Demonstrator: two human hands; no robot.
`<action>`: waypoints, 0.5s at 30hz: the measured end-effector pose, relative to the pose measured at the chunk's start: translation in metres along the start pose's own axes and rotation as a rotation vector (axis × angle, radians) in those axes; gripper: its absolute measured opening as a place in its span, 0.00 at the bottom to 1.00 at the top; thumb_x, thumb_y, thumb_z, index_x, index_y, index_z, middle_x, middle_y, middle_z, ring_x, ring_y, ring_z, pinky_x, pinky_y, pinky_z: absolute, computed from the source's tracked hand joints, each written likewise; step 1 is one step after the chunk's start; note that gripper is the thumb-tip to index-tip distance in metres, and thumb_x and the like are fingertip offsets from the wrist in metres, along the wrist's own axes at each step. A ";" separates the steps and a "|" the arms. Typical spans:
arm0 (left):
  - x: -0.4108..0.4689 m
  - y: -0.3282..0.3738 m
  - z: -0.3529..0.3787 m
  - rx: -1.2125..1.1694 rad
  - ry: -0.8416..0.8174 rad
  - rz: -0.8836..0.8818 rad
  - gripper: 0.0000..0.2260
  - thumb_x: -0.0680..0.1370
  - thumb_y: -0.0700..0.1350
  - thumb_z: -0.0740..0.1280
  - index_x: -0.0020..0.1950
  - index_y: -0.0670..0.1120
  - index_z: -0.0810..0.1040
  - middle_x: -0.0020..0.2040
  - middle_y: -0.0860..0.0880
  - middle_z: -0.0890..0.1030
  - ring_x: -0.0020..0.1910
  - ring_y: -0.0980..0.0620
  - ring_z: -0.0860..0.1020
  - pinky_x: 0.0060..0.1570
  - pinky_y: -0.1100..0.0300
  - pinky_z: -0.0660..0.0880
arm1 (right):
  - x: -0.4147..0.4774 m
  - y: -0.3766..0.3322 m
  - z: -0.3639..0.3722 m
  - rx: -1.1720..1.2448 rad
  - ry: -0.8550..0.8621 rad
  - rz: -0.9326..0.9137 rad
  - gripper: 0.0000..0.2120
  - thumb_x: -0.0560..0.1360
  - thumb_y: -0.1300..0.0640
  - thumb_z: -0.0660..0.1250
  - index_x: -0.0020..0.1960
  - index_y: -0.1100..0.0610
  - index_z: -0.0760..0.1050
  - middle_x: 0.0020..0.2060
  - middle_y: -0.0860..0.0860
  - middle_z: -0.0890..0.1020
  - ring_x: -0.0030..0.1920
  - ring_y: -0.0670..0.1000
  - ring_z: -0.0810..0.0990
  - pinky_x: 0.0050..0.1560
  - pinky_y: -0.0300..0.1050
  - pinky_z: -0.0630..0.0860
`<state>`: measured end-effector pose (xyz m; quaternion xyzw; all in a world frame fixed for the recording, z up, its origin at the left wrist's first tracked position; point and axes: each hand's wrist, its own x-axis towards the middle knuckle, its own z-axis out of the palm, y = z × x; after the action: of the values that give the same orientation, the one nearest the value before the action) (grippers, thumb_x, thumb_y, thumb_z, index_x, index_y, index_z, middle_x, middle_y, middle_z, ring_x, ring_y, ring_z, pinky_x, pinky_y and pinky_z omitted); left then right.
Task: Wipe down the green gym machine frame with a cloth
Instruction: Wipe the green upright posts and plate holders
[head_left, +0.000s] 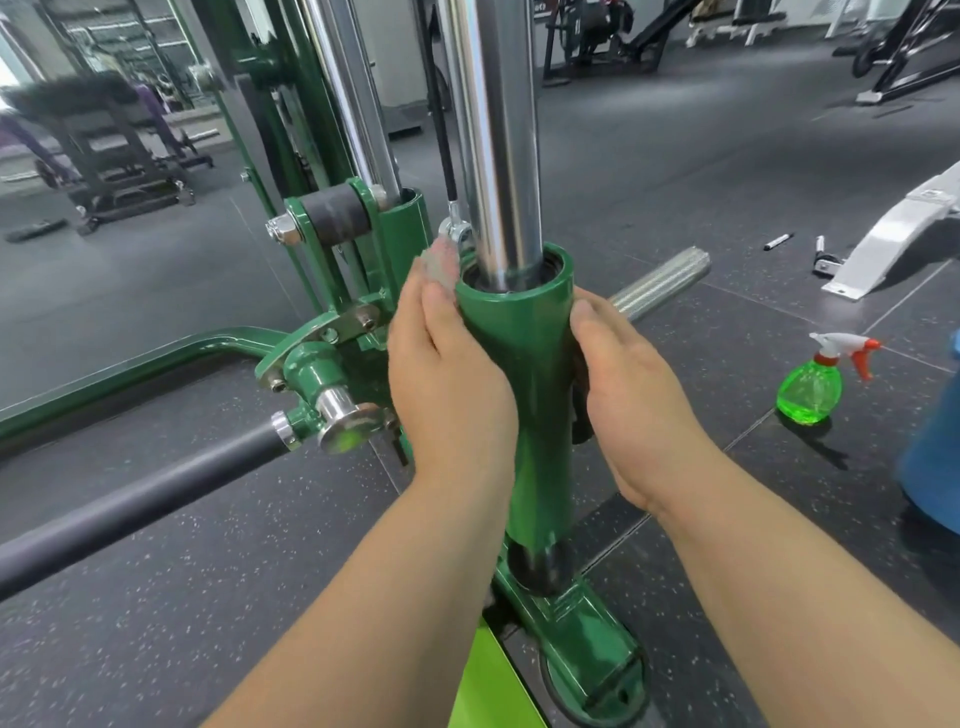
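Green gym machine frame (524, 364) fills the middle of the view: glossy painted steel standing on a dark speckled rubber floor (208, 597), its paint bright enough to carry reflections. At far left a curved green base tube (156, 353) runs toward a bolted bracket with a polished steel stub (340, 418), and a black bar (130, 509) slants out below it. Next comes the upright green sleeve, round and open at the top, where a chrome guide rod (498, 145) drops into it; lower down it ends in a green foot plate (587, 649).

The left hand (447, 384) lies against the sleeve's left side, fingers curled around a grey cloth (441, 260) that pokes out above the fingertips, beside the sleeve's rim. The right hand (628, 395) rests flat on the sleeve's right side, fingers straight, holding nothing. Behind it a knurled steel peg (660, 286) juts out. Further right a green spray bottle (815, 384) stands on the floor, near a blue container (935, 452) at the edge.
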<state>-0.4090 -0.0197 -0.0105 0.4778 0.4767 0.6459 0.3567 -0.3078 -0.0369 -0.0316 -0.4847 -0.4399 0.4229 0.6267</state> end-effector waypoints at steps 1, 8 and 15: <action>-0.008 -0.008 -0.002 0.014 -0.005 0.020 0.17 0.85 0.52 0.53 0.69 0.57 0.75 0.64 0.60 0.78 0.65 0.62 0.74 0.69 0.56 0.70 | 0.001 0.001 0.000 0.014 -0.001 -0.003 0.14 0.84 0.50 0.54 0.62 0.42 0.77 0.53 0.38 0.84 0.54 0.36 0.81 0.52 0.34 0.75; -0.057 -0.082 -0.021 0.194 -0.017 -0.170 0.16 0.84 0.52 0.57 0.71 0.59 0.72 0.70 0.63 0.73 0.71 0.58 0.70 0.71 0.58 0.67 | 0.002 0.032 0.003 0.060 -0.021 0.127 0.26 0.77 0.34 0.55 0.70 0.44 0.73 0.65 0.39 0.78 0.66 0.40 0.75 0.71 0.52 0.69; -0.048 -0.040 0.000 -0.051 0.051 0.158 0.14 0.83 0.49 0.60 0.66 0.63 0.74 0.75 0.56 0.69 0.72 0.68 0.63 0.71 0.67 0.63 | 0.003 0.044 -0.004 0.077 0.021 0.207 0.23 0.81 0.36 0.55 0.67 0.45 0.77 0.58 0.40 0.82 0.58 0.39 0.80 0.57 0.41 0.74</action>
<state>-0.3945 -0.0520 -0.0621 0.4882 0.4296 0.6960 0.3045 -0.3083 -0.0277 -0.0748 -0.5077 -0.3642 0.4969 0.6022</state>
